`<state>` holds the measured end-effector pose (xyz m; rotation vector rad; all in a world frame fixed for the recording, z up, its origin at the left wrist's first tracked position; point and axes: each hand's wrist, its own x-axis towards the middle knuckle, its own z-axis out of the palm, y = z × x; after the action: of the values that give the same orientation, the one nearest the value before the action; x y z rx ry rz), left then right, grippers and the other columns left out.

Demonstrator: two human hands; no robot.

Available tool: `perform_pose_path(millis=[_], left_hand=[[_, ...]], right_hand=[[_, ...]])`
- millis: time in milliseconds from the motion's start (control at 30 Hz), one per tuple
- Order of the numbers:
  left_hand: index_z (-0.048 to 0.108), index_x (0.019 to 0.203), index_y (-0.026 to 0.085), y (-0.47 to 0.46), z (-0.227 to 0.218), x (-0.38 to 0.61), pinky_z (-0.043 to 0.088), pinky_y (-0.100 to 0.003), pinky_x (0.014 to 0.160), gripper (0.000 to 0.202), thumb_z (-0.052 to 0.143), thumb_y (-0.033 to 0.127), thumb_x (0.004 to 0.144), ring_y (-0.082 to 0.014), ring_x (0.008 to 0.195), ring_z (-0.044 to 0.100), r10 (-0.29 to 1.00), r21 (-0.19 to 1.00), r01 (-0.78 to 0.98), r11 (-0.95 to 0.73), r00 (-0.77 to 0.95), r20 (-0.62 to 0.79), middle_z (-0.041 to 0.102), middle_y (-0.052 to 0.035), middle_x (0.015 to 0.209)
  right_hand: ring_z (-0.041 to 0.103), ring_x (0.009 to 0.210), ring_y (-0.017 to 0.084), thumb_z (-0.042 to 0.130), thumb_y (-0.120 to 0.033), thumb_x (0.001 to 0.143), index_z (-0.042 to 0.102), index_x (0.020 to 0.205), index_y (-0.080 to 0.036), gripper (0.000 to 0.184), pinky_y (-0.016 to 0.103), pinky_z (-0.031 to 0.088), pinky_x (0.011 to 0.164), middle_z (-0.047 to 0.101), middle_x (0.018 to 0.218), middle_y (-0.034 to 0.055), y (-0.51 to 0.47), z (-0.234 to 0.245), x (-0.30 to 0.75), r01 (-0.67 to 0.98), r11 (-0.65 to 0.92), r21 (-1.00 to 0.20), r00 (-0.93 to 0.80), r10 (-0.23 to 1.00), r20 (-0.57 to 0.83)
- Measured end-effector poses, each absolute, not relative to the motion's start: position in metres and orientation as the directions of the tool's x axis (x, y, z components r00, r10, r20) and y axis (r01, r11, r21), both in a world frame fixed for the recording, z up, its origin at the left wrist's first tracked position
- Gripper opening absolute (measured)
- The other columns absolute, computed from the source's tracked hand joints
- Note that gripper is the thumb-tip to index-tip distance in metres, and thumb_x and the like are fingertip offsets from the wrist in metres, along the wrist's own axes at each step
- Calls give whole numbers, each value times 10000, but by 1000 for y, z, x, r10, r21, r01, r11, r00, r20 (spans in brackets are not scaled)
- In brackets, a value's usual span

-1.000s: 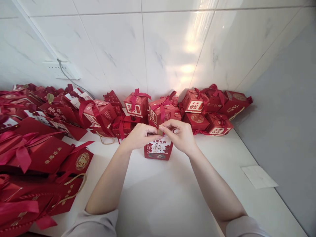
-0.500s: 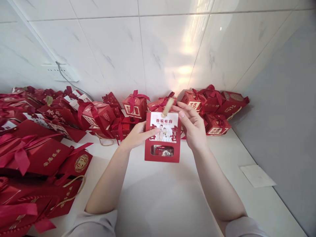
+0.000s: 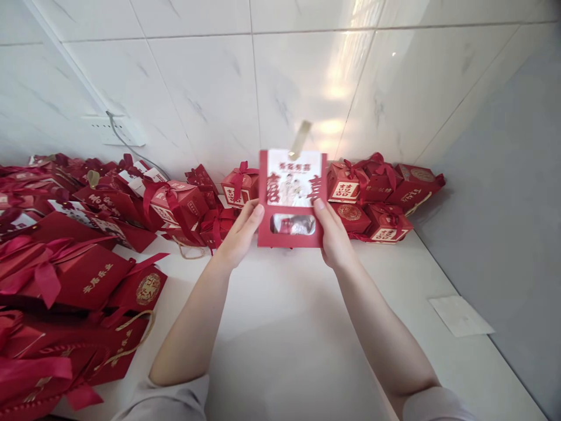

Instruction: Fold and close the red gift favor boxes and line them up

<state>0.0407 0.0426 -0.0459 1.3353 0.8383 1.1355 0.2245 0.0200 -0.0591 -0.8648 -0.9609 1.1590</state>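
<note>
A red gift box (image 3: pixel 291 199) with a white picture panel and a small clear window is held up in the air above the white table (image 3: pixel 280 339). My left hand (image 3: pixel 239 234) grips its lower left side, and my right hand (image 3: pixel 333 237) grips its lower right side. A tan tag or strap (image 3: pixel 300 139) sticks up from the box's top. The box's front faces me, in front of the row of boxes at the wall.
Several red ribbon-tied gift boxes (image 3: pixel 377 193) line the tiled wall. Red gift bags (image 3: pixel 79 275) with cord handles pile up at the left. A white paper slip (image 3: pixel 460 316) lies at the right. A wall socket (image 3: pixel 120 130) with a cable is at the upper left.
The box has been lifted from the table up in front of the wall boxes. Both hands moved from its top tag to its lower sides.
</note>
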Motion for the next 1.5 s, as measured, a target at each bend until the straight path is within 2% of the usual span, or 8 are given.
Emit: perform_pose_path(millis=[200,433,700,967,1100,1267,1400,1500], left_hand=[[493,1339,262,39,-33,35,491,-460,920,652,331,696,880,-305,1132,598,930,992,32,-125,353,106,590,-130,1302],[513,1310,251,40,-29,27,491,-483,933,733,249,761,853,-327,1188,565,934,985,-78,-156,314,173,584,-110,1325],[596,1268,278,27,-40,31,501,-436,1001,598,611,631,785,-317,1236,553,912,937,-165,-307,232,340,678,-74,1172],[664,1162,233,28,-39,48,518,-423,1007,471,601,560,829,-303,1237,558,912,896,-318,-309,169,374,681,-76,1186],[599,1227,268,27,-32,53,587,-410,894,545,474,651,861,-298,1188,590,981,842,-516,-156,20,193,628,-43,1286],[575,1208,287,26,-34,59,584,-298,908,548,450,683,850,-219,1180,604,999,756,-654,38,45,-11,602,-22,1323],[561,1229,341,24,-37,67,605,-329,852,517,419,678,863,-236,1204,587,997,831,-552,-74,-9,83,548,9,1392],[543,1277,354,22,-37,73,595,-346,854,511,402,652,887,-261,1266,536,980,884,-424,-198,-82,180,556,4,1385]], right_hand=[[588,1165,256,333,-656,924,481,1346,-341,548,415,594,827,519,1381,31,18,-51,227,-526,450,-722,430,873,231],[514,1265,268,485,-576,925,538,1270,-263,469,441,496,1011,578,1314,53,9,-50,219,-320,445,-837,294,886,359],[603,1118,256,592,-528,895,543,1169,-264,383,400,504,960,634,1221,51,-12,-41,217,-120,476,-871,90,879,468],[556,1182,269,486,-575,936,505,1215,-284,404,400,523,913,575,1300,55,-17,-36,223,-77,468,-880,60,883,465],[568,1152,262,436,-575,949,500,1218,-306,387,344,591,697,525,1329,58,-15,-33,229,-88,484,-871,165,869,467],[599,1093,248,388,-545,967,514,1180,-325,331,291,586,574,524,1298,51,-13,-29,239,-61,497,-866,262,845,466],[585,1132,255,438,-534,961,521,1171,-328,306,315,596,646,539,1286,50,-13,-27,243,-34,486,-873,249,850,464],[542,1206,260,508,-513,942,516,1206,-325,324,401,567,870,520,1338,47,-13,-26,243,-24,517,-856,204,840,502]])
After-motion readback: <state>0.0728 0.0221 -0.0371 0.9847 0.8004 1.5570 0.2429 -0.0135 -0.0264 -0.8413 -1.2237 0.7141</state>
